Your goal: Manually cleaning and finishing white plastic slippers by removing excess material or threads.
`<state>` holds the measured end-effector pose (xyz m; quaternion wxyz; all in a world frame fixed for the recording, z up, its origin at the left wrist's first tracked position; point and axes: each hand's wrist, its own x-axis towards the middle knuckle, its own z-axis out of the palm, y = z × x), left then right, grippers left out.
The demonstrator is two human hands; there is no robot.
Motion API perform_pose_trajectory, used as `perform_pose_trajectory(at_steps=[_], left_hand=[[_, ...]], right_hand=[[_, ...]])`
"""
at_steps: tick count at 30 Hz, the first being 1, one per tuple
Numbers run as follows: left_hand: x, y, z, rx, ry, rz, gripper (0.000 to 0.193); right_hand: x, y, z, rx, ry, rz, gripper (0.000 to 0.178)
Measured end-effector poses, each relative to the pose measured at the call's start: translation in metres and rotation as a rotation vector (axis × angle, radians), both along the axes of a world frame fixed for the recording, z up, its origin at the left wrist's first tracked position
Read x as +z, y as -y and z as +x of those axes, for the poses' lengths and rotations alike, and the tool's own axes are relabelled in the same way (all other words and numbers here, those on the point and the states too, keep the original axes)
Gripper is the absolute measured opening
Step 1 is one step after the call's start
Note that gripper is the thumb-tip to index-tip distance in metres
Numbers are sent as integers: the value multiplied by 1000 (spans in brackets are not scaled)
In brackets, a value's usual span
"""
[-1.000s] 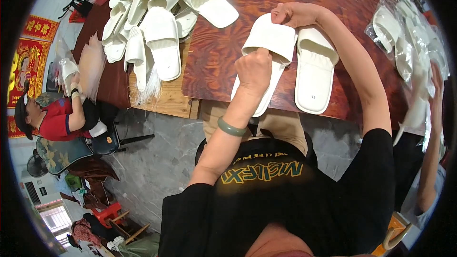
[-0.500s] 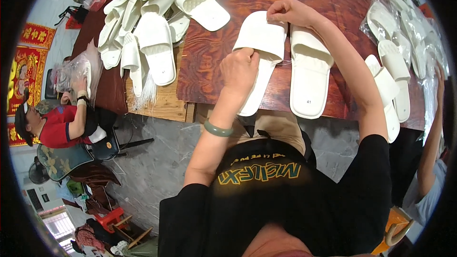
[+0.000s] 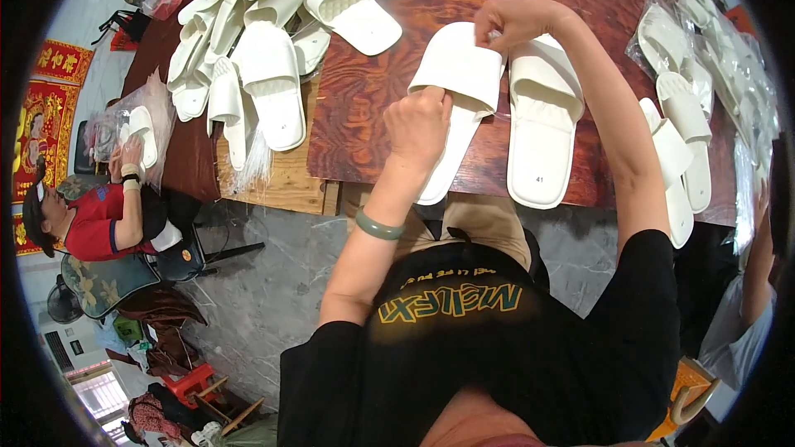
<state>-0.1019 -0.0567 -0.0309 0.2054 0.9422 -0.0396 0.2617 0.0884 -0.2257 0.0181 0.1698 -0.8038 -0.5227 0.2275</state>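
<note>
A white slide slipper [image 3: 455,58] lies on the wooden table in front of me, its toe end pointing away. My left hand [image 3: 416,126] is closed at the left edge of its strap, with finger ends tucked under the strap opening. At the slipper's far right side, my right hand [image 3: 522,21] is bent down in a pinch near the strap edge; whatever lies between its fingertips is too small to tell. The matching white slipper [image 3: 542,153] rests just to the right, beneath my right forearm, and neither hand holds it.
A heap of white slippers [image 3: 269,74] fills the table's left side, with loose threads [image 3: 255,161] hanging below it. More slippers [image 3: 683,108], some in clear plastic, lie at the right. A person in red [image 3: 103,219] handles a slipper at the left; another person's arm [image 3: 758,257] shows at the right.
My right hand has shifted slightly right and curled over at the wrist. My left hand stays at the strap. At the left, the other person's slipper now shows more plainly outside its plastic.
</note>
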Motion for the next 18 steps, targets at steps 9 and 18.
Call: perform_pose_trajectory(at_steps=[9, 18], left_hand=[[2, -8, 3, -28, -33, -148, 23], [0, -10, 9, -63, -145, -256, 25]], right_hand=[[16, -14, -78, -49, 161, 629, 22], [-16, -31, -175, 482, 895, 376, 10]])
